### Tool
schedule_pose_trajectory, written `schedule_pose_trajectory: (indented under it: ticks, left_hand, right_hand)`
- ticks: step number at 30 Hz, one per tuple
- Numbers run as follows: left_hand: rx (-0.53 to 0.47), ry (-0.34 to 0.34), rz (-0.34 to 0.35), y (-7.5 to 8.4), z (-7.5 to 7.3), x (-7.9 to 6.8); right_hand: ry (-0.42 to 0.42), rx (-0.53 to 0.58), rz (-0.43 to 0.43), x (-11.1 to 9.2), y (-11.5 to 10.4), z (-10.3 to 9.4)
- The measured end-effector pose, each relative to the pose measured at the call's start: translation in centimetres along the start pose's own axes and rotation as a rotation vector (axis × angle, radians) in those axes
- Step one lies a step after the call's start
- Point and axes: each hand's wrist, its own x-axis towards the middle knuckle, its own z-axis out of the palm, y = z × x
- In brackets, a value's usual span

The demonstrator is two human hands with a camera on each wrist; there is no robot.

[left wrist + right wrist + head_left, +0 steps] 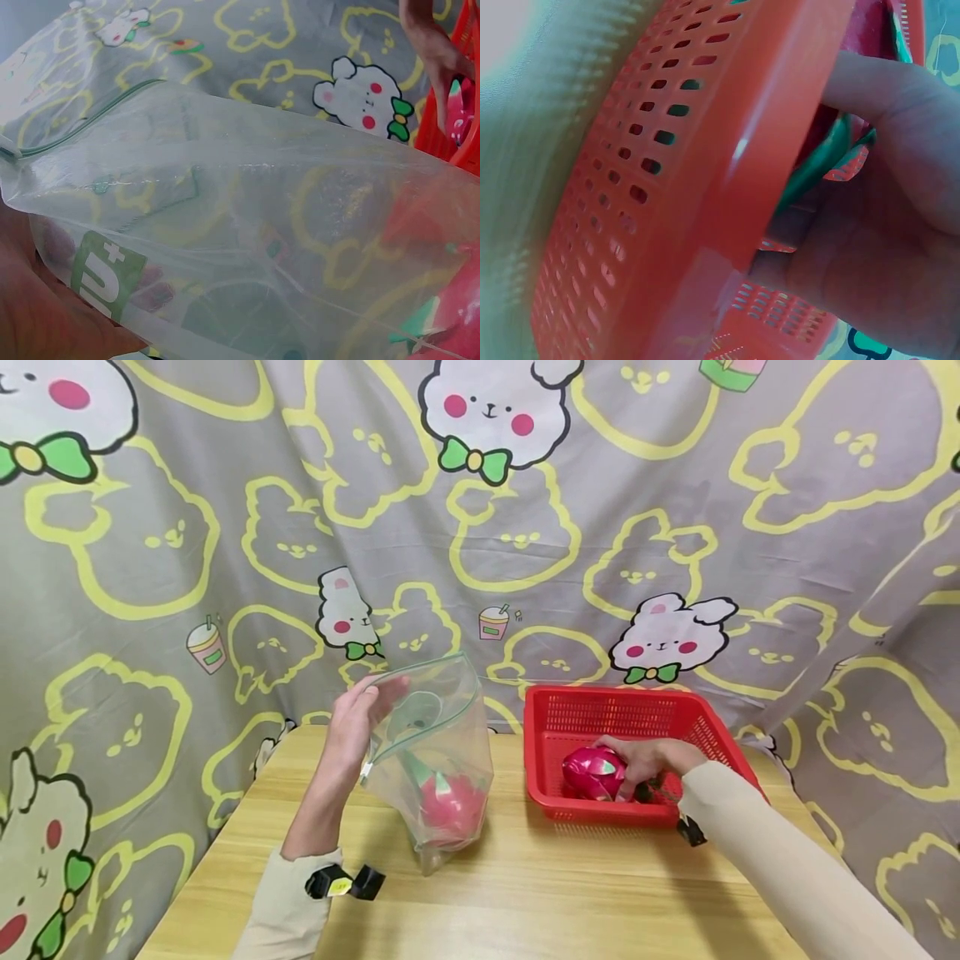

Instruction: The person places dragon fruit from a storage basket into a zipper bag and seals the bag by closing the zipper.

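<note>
My left hand [352, 718] holds a clear zip bag [450, 710] by its upper left side, the wall between thumb and fingers. In the left wrist view, fingertips show through the plastic beside a green printed label [109, 274]. The bag's green-edged mouth is spread, and a pink dragon fruit [452, 810] lies at its bottom. My right hand [645, 764] reaches into a red basket [536, 752] and grips another dragon fruit [588, 772], shiny pink with green tips. The right wrist view shows the thumb and fingers around it, partly hidden by the basket's rim [757, 135].
The bag and basket stand side by side on a wooden table [517, 893], with the basket at the right. Behind the table hangs a grey curtain [420, 552] with cartoon prints. A black strap camera [345, 882] sits on the left sleeve.
</note>
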Motion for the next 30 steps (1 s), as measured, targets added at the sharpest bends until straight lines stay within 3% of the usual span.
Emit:
schedule_pose_trajectory:
  ticks: [12,20,30]
  left_hand:
    - [-0.004,0.006,0.001,0.0,0.0,-0.2]
    - [-0.025,0.043,-0.003,-0.1,-0.1,-0.3]
    - [-0.06,0.096,-0.001,-0.3,0.0,-0.2]
  right_hand:
    - [0.035,0.107,0.024,0.4,2.0,0.2]
    - [0.056,0.062,0.064,-0.4,1.6,0.4]
    - [0.136,0.048,-0.016,-0.6,1.6,0.8]
